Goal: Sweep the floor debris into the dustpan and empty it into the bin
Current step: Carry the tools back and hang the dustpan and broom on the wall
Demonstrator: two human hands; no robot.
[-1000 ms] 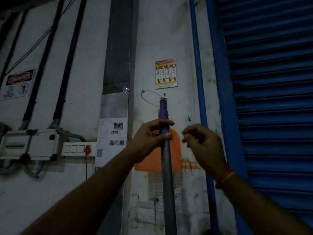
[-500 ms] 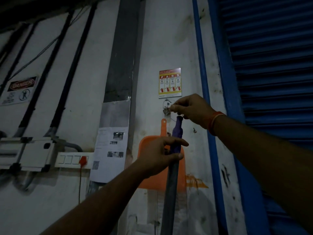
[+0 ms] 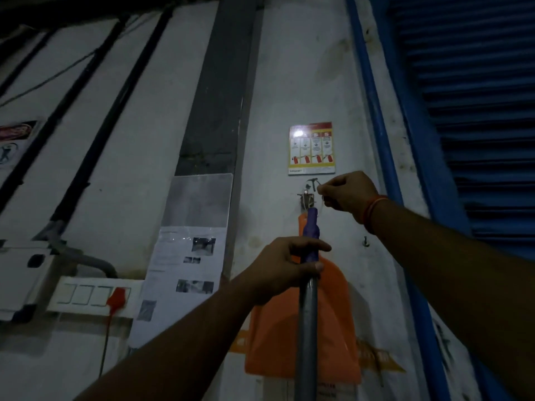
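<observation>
An orange dustpan [image 3: 278, 337] hangs flat against the white wall from a metal hook [image 3: 307, 198]. In front of it stands the broom handle [image 3: 308, 328], a grey pole with a purple top end. My left hand [image 3: 285, 269] grips the handle just below the purple end. My right hand [image 3: 346, 192] is raised beside the hook and pinches the thin wire loop that runs from the handle's top. The broom's head and the floor are out of view.
A blue roller shutter [image 3: 474, 125] with a blue frame fills the right side. A fire-extinguisher poster [image 3: 311, 147] is above the hook. Papers [image 3: 185, 273], a switch panel [image 3: 86, 295] and black conduits cover the wall at left. A small second hook [image 3: 366, 241] is right of the dustpan.
My right hand rose from beside the handle to the hook and took the wire loop. The view tilted upward. My left hand kept its grip on the handle.
</observation>
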